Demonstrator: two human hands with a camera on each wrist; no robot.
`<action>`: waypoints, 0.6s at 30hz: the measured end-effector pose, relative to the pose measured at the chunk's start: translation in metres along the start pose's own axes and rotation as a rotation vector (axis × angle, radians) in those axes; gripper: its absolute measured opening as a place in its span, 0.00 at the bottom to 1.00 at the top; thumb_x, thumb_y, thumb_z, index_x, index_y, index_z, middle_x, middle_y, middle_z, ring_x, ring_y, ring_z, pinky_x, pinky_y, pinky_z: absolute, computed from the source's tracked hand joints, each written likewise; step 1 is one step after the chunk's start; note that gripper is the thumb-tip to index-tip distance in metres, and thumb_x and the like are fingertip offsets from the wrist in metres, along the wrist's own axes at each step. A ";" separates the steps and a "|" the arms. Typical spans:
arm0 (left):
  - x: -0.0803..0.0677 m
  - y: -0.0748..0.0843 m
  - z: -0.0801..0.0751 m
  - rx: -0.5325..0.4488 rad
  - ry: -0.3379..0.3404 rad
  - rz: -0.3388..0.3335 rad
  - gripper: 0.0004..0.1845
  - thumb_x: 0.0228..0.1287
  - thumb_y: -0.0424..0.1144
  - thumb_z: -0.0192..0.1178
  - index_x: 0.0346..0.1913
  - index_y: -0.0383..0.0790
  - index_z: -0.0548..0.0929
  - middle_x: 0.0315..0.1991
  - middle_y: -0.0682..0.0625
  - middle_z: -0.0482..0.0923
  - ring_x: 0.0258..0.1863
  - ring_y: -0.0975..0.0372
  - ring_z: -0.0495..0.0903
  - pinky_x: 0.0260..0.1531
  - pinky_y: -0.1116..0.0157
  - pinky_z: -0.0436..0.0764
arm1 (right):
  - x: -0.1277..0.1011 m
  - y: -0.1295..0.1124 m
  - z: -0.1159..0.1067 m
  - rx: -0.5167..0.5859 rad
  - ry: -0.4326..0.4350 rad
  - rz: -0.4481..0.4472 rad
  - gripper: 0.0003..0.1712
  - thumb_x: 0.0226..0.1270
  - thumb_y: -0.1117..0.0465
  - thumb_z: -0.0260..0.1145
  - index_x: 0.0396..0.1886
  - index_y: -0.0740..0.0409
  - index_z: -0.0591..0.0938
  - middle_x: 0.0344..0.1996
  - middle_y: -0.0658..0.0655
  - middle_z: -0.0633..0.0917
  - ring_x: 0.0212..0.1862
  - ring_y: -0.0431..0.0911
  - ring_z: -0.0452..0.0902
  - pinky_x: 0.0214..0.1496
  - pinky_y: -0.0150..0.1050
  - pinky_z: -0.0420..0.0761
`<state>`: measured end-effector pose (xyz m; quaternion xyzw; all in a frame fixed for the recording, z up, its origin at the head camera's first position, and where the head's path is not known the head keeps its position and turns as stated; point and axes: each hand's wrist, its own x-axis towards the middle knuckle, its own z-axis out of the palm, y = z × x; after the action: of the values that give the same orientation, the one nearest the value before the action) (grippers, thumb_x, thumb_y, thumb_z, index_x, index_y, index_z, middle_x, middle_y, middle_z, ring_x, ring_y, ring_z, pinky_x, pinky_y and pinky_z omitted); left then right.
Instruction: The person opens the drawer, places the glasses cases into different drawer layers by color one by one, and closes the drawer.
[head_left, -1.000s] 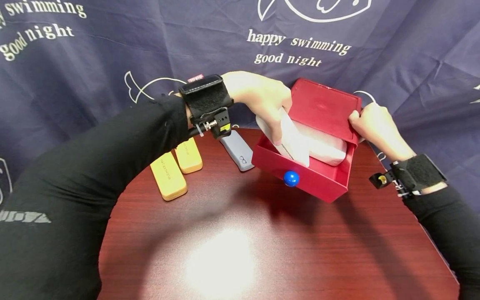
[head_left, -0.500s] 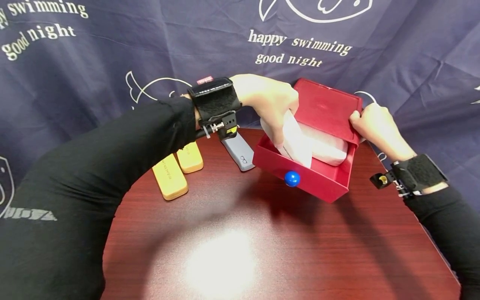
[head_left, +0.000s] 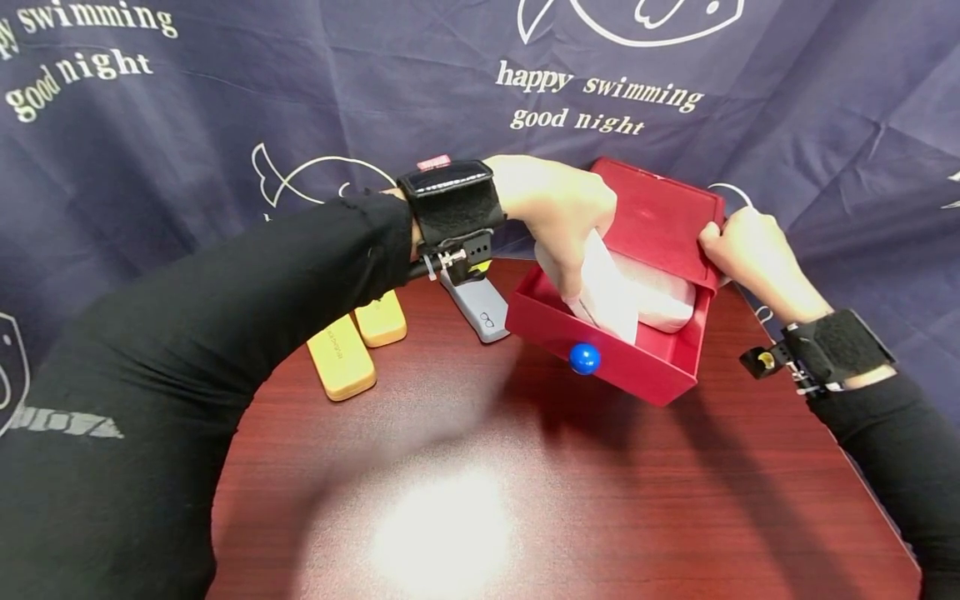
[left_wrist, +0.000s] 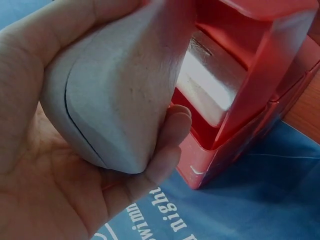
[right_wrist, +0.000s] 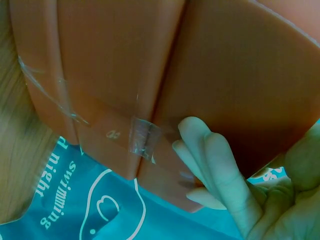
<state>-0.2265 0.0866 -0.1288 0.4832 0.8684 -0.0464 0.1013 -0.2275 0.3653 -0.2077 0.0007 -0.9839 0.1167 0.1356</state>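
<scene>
A staged recording setup: printed navy backdrop cloth (head_left: 300, 100) hung behind a round wooden table (head_left: 525, 500).

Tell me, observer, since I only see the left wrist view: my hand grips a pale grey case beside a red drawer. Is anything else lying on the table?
Observer: Yes. Two yellow cases lie side by side to the left of the red drawer box.
Operator: Any more?
Observer: A grey case lies between them and the open drawer.
Operator: What is my other hand doing?
Observer: The right hand grips the box's right rear edge.
Operator: Does the drawer have a handle?
Observer: A blue knob on its front.
</scene>
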 end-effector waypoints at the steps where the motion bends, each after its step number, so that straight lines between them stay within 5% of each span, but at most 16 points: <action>1: 0.000 0.000 0.000 0.001 0.002 -0.001 0.22 0.46 0.57 0.73 0.26 0.47 0.74 0.21 0.58 0.71 0.29 0.62 0.72 0.30 0.66 0.67 | 0.000 0.000 0.000 0.000 0.001 -0.003 0.24 0.65 0.60 0.45 0.09 0.63 0.68 0.08 0.60 0.73 0.16 0.60 0.75 0.18 0.43 0.68; 9: 0.005 0.002 0.008 -0.026 0.001 0.029 0.25 0.47 0.57 0.73 0.21 0.47 0.68 0.17 0.58 0.66 0.27 0.63 0.68 0.30 0.67 0.66 | 0.000 0.000 0.001 -0.003 0.004 0.005 0.23 0.64 0.60 0.46 0.09 0.63 0.67 0.08 0.60 0.73 0.19 0.64 0.76 0.19 0.45 0.68; 18: 0.006 0.009 0.006 0.053 -0.015 0.020 0.26 0.44 0.57 0.72 0.17 0.48 0.66 0.11 0.61 0.58 0.19 0.66 0.61 0.23 0.68 0.61 | 0.000 0.000 0.001 -0.011 0.010 -0.003 0.23 0.64 0.61 0.46 0.08 0.63 0.67 0.08 0.61 0.72 0.19 0.65 0.76 0.19 0.47 0.69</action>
<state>-0.2212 0.0956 -0.1363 0.4940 0.8612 -0.0718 0.0953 -0.2277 0.3650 -0.2086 0.0009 -0.9838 0.1112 0.1407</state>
